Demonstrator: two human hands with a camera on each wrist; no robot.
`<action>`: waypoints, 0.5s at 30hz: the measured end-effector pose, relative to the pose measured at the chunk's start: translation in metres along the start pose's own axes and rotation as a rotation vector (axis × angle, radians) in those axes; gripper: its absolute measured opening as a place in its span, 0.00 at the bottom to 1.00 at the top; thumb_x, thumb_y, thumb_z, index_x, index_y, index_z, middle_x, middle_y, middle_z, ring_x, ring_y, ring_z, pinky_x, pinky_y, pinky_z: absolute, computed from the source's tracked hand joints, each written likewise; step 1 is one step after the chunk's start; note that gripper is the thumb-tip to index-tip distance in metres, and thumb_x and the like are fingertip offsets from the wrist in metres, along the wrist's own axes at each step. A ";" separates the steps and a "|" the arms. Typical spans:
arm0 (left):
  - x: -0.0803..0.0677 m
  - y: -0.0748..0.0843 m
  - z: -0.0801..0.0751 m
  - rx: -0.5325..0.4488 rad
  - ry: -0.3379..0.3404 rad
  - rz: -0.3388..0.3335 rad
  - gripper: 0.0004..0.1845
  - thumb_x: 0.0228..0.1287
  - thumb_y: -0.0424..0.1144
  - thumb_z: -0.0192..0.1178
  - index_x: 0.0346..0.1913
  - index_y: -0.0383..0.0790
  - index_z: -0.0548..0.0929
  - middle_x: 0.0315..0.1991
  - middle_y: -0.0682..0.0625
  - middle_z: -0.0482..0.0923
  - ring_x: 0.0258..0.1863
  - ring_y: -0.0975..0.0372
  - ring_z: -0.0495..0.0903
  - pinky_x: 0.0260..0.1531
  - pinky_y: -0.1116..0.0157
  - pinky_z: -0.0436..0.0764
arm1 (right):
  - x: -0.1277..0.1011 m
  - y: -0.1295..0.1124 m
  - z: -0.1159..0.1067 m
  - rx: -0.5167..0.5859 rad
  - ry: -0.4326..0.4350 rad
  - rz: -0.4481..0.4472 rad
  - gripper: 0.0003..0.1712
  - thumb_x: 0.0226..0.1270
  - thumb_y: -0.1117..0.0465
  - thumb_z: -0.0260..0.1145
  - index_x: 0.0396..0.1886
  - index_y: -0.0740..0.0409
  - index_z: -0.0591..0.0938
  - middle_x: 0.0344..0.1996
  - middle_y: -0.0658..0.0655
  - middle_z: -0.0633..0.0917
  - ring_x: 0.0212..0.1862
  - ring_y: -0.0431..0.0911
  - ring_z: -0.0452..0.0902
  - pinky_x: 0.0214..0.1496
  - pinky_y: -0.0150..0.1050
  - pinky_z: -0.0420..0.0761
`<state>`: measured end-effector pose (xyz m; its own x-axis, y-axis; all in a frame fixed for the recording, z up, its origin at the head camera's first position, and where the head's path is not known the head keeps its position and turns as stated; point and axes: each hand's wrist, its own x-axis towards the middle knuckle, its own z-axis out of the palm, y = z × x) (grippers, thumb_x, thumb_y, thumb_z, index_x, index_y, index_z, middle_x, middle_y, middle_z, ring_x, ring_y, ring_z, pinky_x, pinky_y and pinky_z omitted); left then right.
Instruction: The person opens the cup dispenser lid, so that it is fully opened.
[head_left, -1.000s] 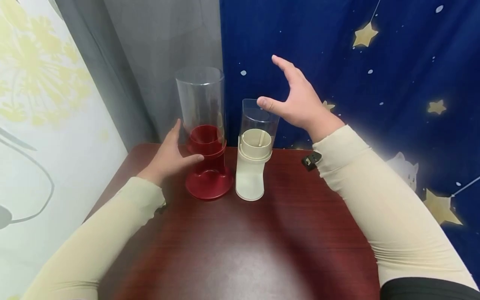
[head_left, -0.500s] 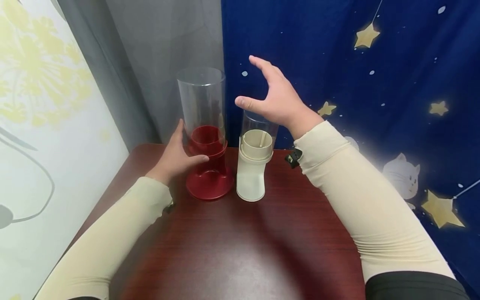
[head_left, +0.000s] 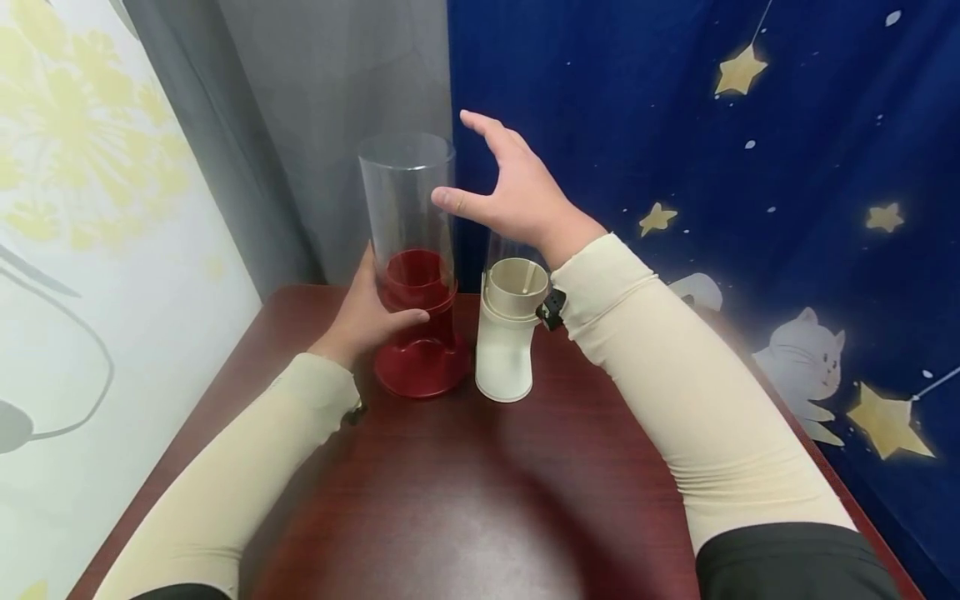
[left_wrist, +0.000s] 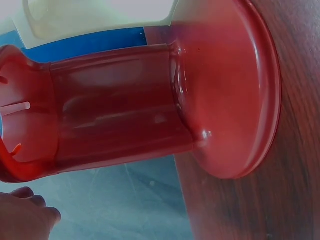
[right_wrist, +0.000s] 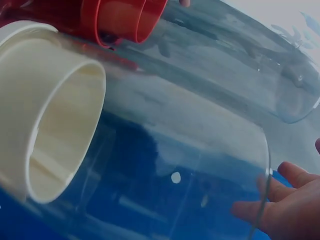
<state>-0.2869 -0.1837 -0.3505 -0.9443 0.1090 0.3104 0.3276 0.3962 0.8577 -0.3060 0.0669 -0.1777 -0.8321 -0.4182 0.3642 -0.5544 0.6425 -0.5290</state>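
On the dark red desk (head_left: 450, 500), near its far edge, two dispensers stood side by side, almost touching. At the left, the left hand (head_left: 367, 312) rested against the red dispenser (head_left: 416, 333), with its thumb curled across the front of the red neck and its fingers lying behind it, so that the hand gripped the neck just above the flared round base. The left wrist view showed the same red base (left_wrist: 225, 95) seated flat on the desk. A tall clear tube (head_left: 407, 200) rose upright from the red neck. Just to the right stood the cream dispenser (head_left: 506, 342), also upright, carrying a shorter clear tube (right_wrist: 200, 165) partly hidden behind the right forearm. The right hand (head_left: 513, 196) hovered above the cream dispenser with fingers spread and thumb extended toward the tall clear tube; the thumb tip lay at or just beside the tube wall, and contact could not be confirmed. The right hand held nothing
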 end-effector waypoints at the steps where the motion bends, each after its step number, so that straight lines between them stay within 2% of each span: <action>1: -0.001 0.002 0.001 0.001 0.001 -0.013 0.69 0.53 0.42 0.83 0.85 0.70 0.40 0.81 0.49 0.58 0.79 0.51 0.62 0.70 0.42 0.75 | 0.002 0.000 0.001 0.005 -0.002 0.007 0.60 0.60 0.28 0.72 0.86 0.29 0.52 0.84 0.38 0.53 0.84 0.37 0.49 0.85 0.46 0.57; 8: -0.004 0.005 0.006 -0.017 0.012 -0.050 0.71 0.53 0.43 0.83 0.84 0.71 0.36 0.83 0.49 0.53 0.81 0.50 0.58 0.71 0.41 0.74 | 0.014 -0.003 0.012 0.035 -0.027 0.041 0.60 0.59 0.26 0.71 0.86 0.27 0.51 0.85 0.38 0.51 0.84 0.37 0.48 0.84 0.49 0.58; 15: -0.006 0.003 0.008 -0.037 -0.002 -0.078 0.72 0.54 0.42 0.82 0.85 0.66 0.33 0.84 0.47 0.52 0.82 0.49 0.56 0.72 0.41 0.72 | 0.022 -0.011 0.021 0.083 -0.024 0.052 0.61 0.59 0.28 0.73 0.86 0.29 0.52 0.84 0.37 0.54 0.85 0.38 0.46 0.85 0.48 0.58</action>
<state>-0.2806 -0.1764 -0.3530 -0.9672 0.0804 0.2411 0.2535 0.3700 0.8938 -0.3184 0.0373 -0.1804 -0.8591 -0.4021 0.3166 -0.5091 0.6087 -0.6085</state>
